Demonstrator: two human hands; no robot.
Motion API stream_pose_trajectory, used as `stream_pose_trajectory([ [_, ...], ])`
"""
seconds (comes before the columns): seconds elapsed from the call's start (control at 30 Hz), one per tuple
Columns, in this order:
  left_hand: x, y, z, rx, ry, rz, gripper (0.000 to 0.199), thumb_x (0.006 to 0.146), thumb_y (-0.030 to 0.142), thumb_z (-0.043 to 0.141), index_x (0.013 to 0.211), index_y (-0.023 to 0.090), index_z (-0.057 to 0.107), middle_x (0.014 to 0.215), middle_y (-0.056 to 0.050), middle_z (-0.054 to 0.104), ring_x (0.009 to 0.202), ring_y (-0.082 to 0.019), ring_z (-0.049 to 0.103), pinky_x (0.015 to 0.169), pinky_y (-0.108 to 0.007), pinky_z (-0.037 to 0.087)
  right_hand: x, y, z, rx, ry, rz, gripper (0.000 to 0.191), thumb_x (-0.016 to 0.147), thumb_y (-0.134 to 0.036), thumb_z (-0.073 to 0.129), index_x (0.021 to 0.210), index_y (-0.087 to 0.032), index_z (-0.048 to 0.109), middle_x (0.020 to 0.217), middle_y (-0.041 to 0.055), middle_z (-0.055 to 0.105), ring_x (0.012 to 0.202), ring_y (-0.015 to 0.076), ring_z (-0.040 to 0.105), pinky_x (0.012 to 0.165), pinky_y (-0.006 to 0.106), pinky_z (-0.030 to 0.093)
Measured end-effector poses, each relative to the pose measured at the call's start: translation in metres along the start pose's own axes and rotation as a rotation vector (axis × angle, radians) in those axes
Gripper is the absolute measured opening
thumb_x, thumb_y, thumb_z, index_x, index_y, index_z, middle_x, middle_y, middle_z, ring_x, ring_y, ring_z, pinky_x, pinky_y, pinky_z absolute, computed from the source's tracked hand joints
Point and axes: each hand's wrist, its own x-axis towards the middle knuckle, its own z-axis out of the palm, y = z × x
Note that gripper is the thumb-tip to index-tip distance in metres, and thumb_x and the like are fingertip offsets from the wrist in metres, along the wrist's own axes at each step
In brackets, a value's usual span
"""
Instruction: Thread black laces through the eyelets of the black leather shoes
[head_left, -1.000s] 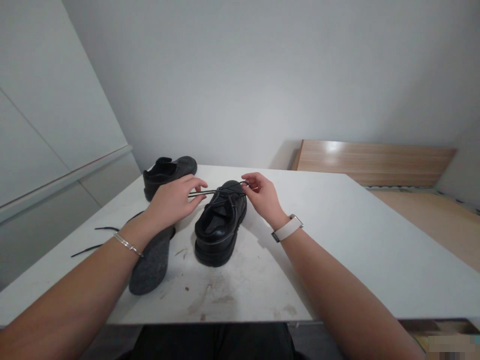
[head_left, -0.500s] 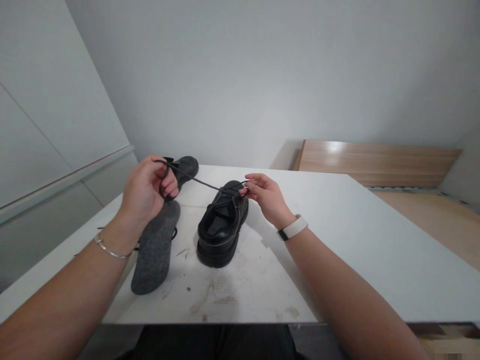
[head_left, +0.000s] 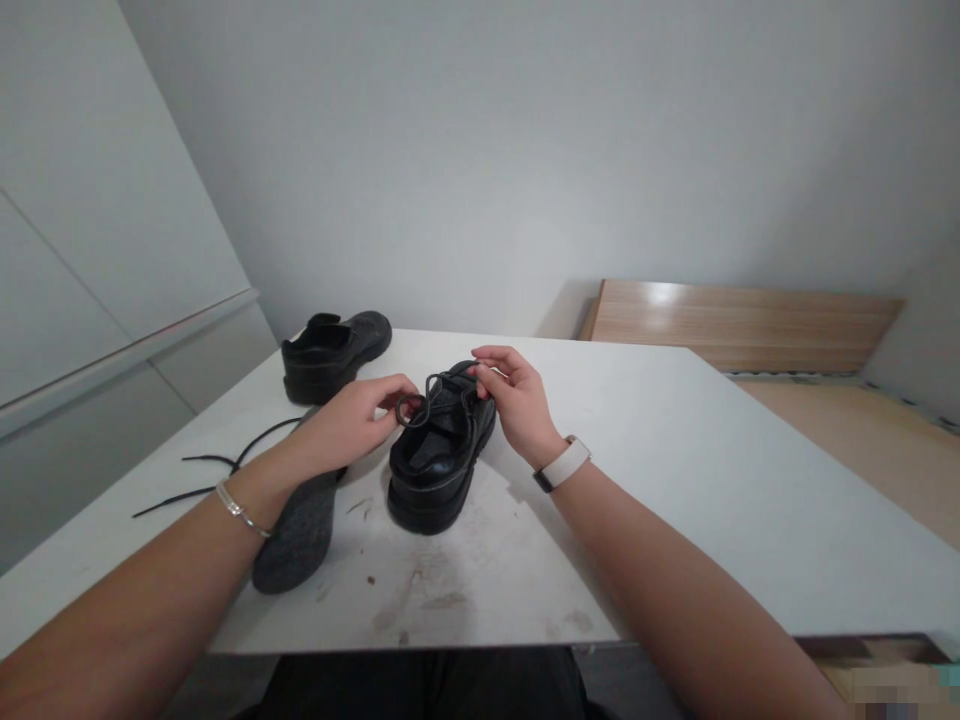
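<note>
A black shoe (head_left: 429, 490) stands on the white table, its heel toward me and its toe pointing away. At the left side of its opening, my left hand (head_left: 379, 415) is closed on a black shoelace (head_left: 429, 398) that loops over the shoe. My right hand (head_left: 510, 395) pinches at the lacing on the shoe's right side, thumb and forefinger together near the eyelets. Beneath my left forearm lies a dark grey insole (head_left: 296, 545), partly covered by the arm. A loose black lace (head_left: 176, 497) sticks out to the left of it.
A second black shoe (head_left: 319, 360) stands farther back at the left. Dirt smudges mark the white table (head_left: 600, 420) near its front edge. Behind the table's right side is a wooden headboard (head_left: 742, 320). White cabinets (head_left: 90, 200) rise on the left.
My left hand has come down and right to the shoe, and the lace it had stretched out now hangs in a slack loop. My right hand has barely moved. The second shoe is uncovered.
</note>
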Motion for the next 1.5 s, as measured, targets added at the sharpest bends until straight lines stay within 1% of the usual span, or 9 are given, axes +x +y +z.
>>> stream_pose_trajectory([
  [0.23, 0.001, -0.009, -0.001, -0.182, -0.122, 0.004, 0.02, 0.086, 0.04, 0.059, 0.084, 0.02, 0.06, 0.082, -0.004, 0.066, 0.077, -0.021, 0.063, 0.075, -0.033, 0.051, -0.001, 0.007, 0.002, 0.221, 0.034, 0.034, 0.028, 0.075, -0.033, 0.073, 0.098, -0.021, 0.063, 0.079, 0.0002, 0.064, 0.069, 0.0115, 0.055, 0.065, 0.026, 0.043],
  [0.43, 0.0, 0.001, 0.001, -0.151, -0.039, 0.022, 0.016, 0.087, 0.035, 0.057, 0.085, 0.02, 0.053, 0.081, -0.001, 0.061, 0.077, -0.018, 0.059, 0.076, -0.032, 0.05, 0.0, 0.003, 0.006, 0.427, 0.067, 0.063, 0.029, 0.069, -0.029, 0.079, 0.093, -0.02, 0.066, 0.079, -0.0007, 0.067, 0.058, 0.0069, 0.045, 0.059, 0.023, 0.037],
  [0.57, -0.001, 0.009, 0.0, -0.397, 0.104, -0.013, 0.018, 0.089, 0.035, 0.058, 0.088, 0.021, 0.047, 0.068, 0.001, 0.054, 0.065, -0.016, 0.054, 0.063, -0.028, 0.045, 0.002, -0.002, 0.008, 0.469, 0.001, 0.07, 0.028, 0.069, -0.028, 0.079, 0.093, -0.019, 0.067, 0.079, 0.0007, 0.068, 0.058, 0.0071, 0.043, 0.058, 0.024, 0.035],
  [0.73, -0.006, 0.014, -0.01, -0.726, 0.043, -0.063, 0.02, 0.088, 0.04, 0.064, 0.089, 0.022, 0.056, 0.054, 0.005, 0.036, 0.046, -0.011, 0.034, 0.045, -0.025, 0.03, 0.004, -0.008, 0.009, 0.399, -0.058, 0.024, 0.031, 0.073, -0.03, 0.075, 0.102, -0.023, 0.067, 0.09, 0.0017, 0.067, 0.066, 0.01, 0.045, 0.06, 0.025, 0.037],
  [0.9, -0.003, 0.007, 0.0, -0.41, 0.191, -0.024, 0.031, 0.088, 0.042, 0.065, 0.108, 0.019, 0.06, 0.095, -0.006, 0.061, 0.087, -0.019, 0.06, 0.078, -0.033, 0.051, 0.003, -0.015, 0.011, 0.206, -0.194, -0.061, 0.045, 0.081, -0.031, 0.068, 0.124, -0.03, 0.06, 0.119, 0.004, 0.066, 0.072, 0.0124, 0.052, 0.062, 0.027, 0.043],
  [1.07, -0.002, 0.007, 0.017, -0.304, 0.043, -0.101, 0.068, 0.076, 0.041, 0.072, 0.134, 0.022, 0.042, 0.13, -0.012, 0.053, 0.111, -0.026, 0.058, 0.089, -0.042, 0.053, -0.004, -0.027, 0.016, -0.105, -0.366, -0.167, 0.06, 0.087, -0.025, 0.062, 0.143, -0.033, 0.042, 0.147, 0.0035, 0.053, 0.094, 0.0164, 0.063, 0.078, 0.03, 0.053],
  [1.2, -0.003, 0.012, 0.019, -0.282, 0.044, -0.146, 0.068, 0.072, 0.032, 0.066, 0.135, 0.022, 0.042, 0.133, -0.013, 0.05, 0.112, -0.027, 0.057, 0.083, -0.04, 0.053, -0.005, -0.033, 0.016, -0.339, -0.262, -0.281, 0.055, 0.091, -0.017, 0.052, 0.144, -0.028, 0.041, 0.135, 0.0047, 0.064, 0.099, 0.0175, 0.064, 0.078, 0.03, 0.053],
  [1.4, -0.004, 0.019, 0.017, -0.303, 0.02, -0.151, 0.052, 0.074, 0.026, 0.059, 0.125, 0.023, 0.054, 0.124, -0.008, 0.058, 0.098, -0.023, 0.06, 0.083, -0.037, 0.052, 0.007, -0.042, -0.008, -0.917, -0.111, -0.538, 0.039, 0.087, -0.006, 0.044, 0.116, -0.023, 0.065, 0.11, 0.0025, 0.073, 0.094, 0.0201, 0.061, 0.084, 0.035, 0.05],
  [1.5, -0.005, 0.021, 0.016, -0.318, 0.031, -0.163, 0.048, 0.074, 0.023, 0.056, 0.121, 0.022, 0.058, 0.119, -0.007, 0.06, 0.092, -0.021, 0.06, 0.081, -0.036, 0.051, 0.019, -0.05, -0.029, -0.94, 0.102, -0.575, 0.038, 0.082, -0.004, 0.045, 0.107, -0.022, 0.067, 0.105, 0.0046, 0.073, 0.094, 0.0204, 0.061, 0.083, 0.035, 0.049],
])
